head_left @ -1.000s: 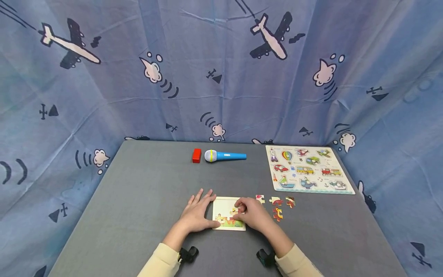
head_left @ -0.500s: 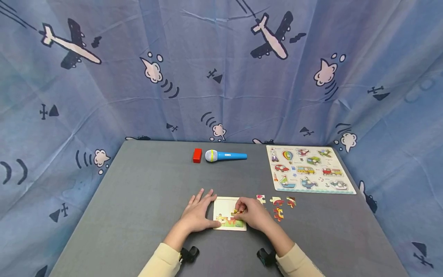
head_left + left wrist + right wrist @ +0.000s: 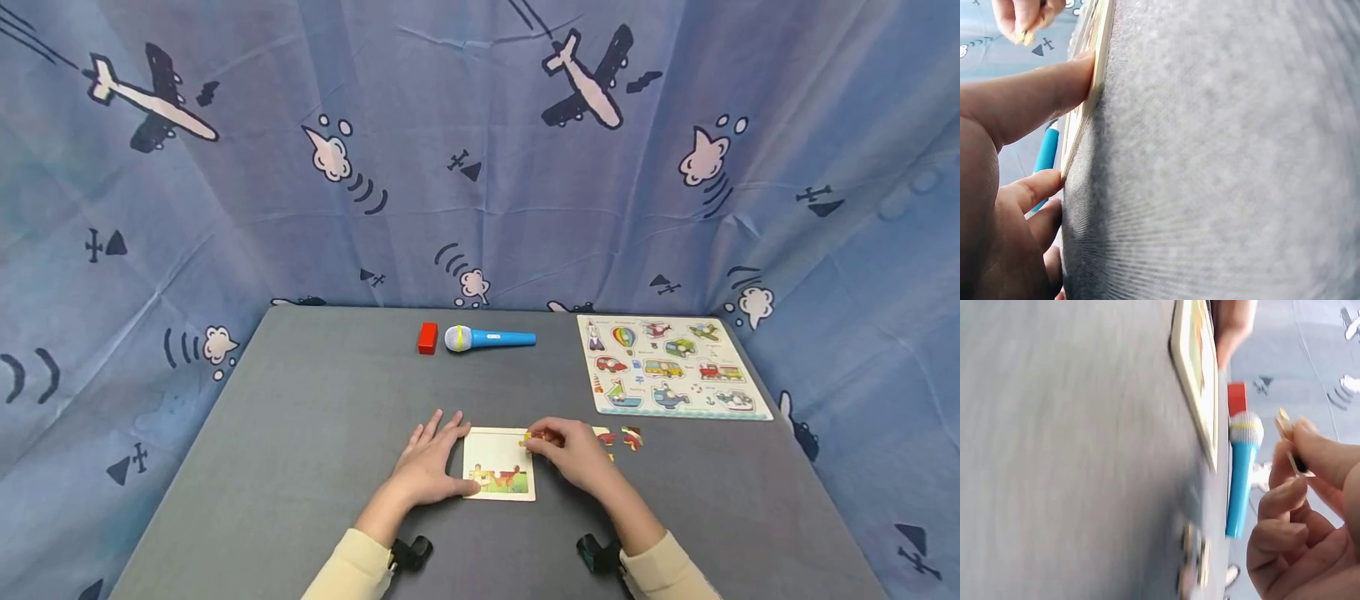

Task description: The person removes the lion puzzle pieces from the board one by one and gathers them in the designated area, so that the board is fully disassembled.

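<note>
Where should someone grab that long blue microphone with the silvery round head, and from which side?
The microphone is probably best gripped mid-handle, from above, pinching across its front and back. It lies flat, its slim handle running sideways, while the red rectangular block sits close beside its wider head.

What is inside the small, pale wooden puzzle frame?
Colourful puzzle pieces lie along the near side, with plain pale backing beyond. The left hand and right hand hide small edge areas.

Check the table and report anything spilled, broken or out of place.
Nothing stands out: no spill or damage shows. Loose pieces lie right of the tray, ordinary while it is only part-filled. The right hand pinches another piece.
</note>
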A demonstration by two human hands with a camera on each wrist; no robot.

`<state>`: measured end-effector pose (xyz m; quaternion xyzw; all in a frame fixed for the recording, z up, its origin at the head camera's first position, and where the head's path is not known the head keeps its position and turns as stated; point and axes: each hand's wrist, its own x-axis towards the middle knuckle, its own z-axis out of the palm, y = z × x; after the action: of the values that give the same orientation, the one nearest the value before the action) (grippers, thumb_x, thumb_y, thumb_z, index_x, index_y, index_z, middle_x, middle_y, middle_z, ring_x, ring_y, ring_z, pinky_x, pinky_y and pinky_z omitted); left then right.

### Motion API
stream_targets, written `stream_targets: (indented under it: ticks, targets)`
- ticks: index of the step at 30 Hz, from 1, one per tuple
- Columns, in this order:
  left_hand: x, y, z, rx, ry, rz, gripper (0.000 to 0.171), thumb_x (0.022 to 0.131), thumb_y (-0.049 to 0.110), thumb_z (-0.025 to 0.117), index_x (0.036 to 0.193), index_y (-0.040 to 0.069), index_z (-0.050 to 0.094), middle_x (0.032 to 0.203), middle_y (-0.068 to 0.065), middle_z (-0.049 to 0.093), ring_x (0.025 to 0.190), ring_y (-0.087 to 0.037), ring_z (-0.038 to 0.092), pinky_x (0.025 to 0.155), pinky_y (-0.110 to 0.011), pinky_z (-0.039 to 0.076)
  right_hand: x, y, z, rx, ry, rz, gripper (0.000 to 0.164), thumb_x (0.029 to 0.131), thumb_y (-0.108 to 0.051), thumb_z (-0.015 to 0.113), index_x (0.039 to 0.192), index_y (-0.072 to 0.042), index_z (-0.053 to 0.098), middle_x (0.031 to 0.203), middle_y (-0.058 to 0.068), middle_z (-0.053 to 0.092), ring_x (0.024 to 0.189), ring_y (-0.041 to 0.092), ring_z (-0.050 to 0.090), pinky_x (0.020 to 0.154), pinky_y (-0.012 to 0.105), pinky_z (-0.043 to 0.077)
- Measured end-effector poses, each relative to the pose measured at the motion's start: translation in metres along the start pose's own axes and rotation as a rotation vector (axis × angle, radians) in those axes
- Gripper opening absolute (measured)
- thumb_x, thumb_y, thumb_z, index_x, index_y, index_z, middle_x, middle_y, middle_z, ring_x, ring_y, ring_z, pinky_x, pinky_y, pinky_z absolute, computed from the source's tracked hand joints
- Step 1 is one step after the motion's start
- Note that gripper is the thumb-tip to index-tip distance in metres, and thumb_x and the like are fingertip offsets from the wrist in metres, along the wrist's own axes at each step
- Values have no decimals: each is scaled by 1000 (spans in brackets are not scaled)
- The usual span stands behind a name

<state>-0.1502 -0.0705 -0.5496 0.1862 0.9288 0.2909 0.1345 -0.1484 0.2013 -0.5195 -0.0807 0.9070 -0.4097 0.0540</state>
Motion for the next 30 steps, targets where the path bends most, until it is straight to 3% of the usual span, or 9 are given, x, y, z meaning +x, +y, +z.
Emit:
stream_targets:
  ticks: [4,7,13,17,20,30]
  targets:
    - [-2,0,0,-12,5,2,94,78,51,82,155,16,41,167,-1,28,158,-31,9,126,-56,10,-6,12,-20,-18,21,-19,20,100,-23,65,113,-12,74,84,-1,69,65,7,54,61,26,46]
    - [-3,1,-1,-20,6,9,94,78,51,82,155,16,41,167,-1,28,158,-31,9,126,-56,10,-15,22,-38,-22,33,-2,25,101,-21,63,120,-6,71,85,3,67,64,7,54,59,27,48]
    - [-4,2,-4,-20,3,18,94,78,49,82,155,15,41,167,-3,29,157,-33,11,125,-57,10,-33,38,-71,28,81,126,26,94,-24,74,106,-2,65,78,6,71,60,12,59,51,26,48]
    - [-4,1,-4,-12,-2,15,95,78,50,82,156,15,41,167,-3,28,157,-33,11,126,-57,10,-44,48,-87,11,95,229,34,94,-29,73,110,0,65,78,8,73,64,19,65,53,26,49]
    - [-4,1,-5,-3,-2,13,95,78,51,81,156,15,41,167,-2,29,157,-32,11,126,-56,11,-49,55,-93,8,91,282,38,95,-30,72,114,1,65,77,8,74,63,20,65,52,28,50]
    - [-3,3,-6,-3,-6,16,94,78,50,82,155,16,41,167,-2,28,157,-32,10,126,-56,10,-59,76,-93,-33,78,350,28,95,-21,71,107,4,64,74,3,74,64,15,68,55,26,53]
